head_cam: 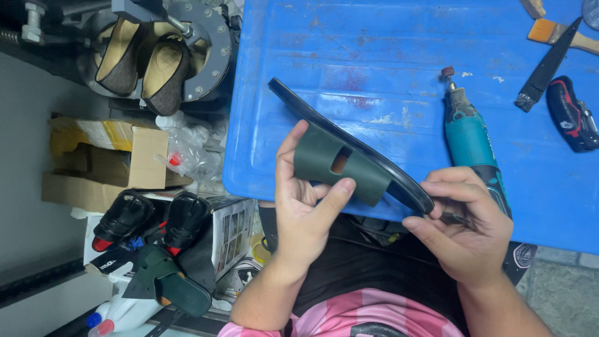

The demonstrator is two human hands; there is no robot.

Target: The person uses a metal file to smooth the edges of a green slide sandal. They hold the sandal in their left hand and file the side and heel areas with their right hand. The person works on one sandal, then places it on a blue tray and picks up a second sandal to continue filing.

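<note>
A slide sandal (349, 143) with a black sole and a dark green strap is held on edge over the near side of the blue table (374, 50). My left hand (306, 206) grips it around the green strap, thumb across the strap's front. My right hand (465, 228) pinches the sandal's near end between fingertips and thumb. A teal rotary tool (471, 140) with a small grinding tip lies on the table just behind my right hand.
A black knife blade (546, 65), a black-and-red utility knife (573, 115) and a wooden-handled brush (555, 32) lie at the table's far right. On the left sit cardboard boxes (118, 162), a matching green sandal (168, 281), black shoes (156, 218) and brown flats (146, 65) in a round metal fixture.
</note>
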